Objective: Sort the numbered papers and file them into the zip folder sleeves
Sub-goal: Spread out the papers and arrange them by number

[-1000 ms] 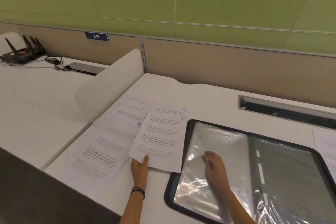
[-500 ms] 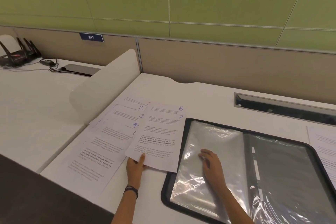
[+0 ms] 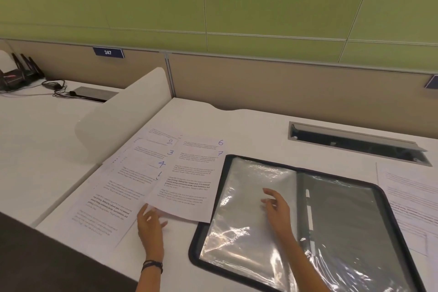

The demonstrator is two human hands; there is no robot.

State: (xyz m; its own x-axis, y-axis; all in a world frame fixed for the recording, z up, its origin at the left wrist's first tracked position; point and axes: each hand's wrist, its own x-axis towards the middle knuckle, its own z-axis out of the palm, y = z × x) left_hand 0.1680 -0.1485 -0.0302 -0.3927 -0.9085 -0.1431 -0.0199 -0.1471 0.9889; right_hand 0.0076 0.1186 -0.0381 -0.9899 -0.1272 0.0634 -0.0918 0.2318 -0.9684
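The zip folder [image 3: 193, 248] lay open on the smooth white desk [image 3: 248, 125]. It was a round-cornered rectangle edged in black, and its glossy clear sleeves [image 3: 248, 185] were crinkled and caught the glare. To its left, meeting its rim, the numbered papers [image 3: 123, 197] were fanned out flat, with blue handwritten 2, 3 and 4 down one side and 6 and 7 on the top sheet [image 3: 189, 185]. Another printed sheet [image 3: 407, 197] lay at the folder's right. The right hand [image 3: 277, 208] was over the left sleeve, fingers relaxed and spread, grasping nothing. The left hand [image 3: 150, 223], with a dark band [image 3: 152, 265] at the wrist, met the top sheet's near corner. Blur hid whether it pinched the paper.
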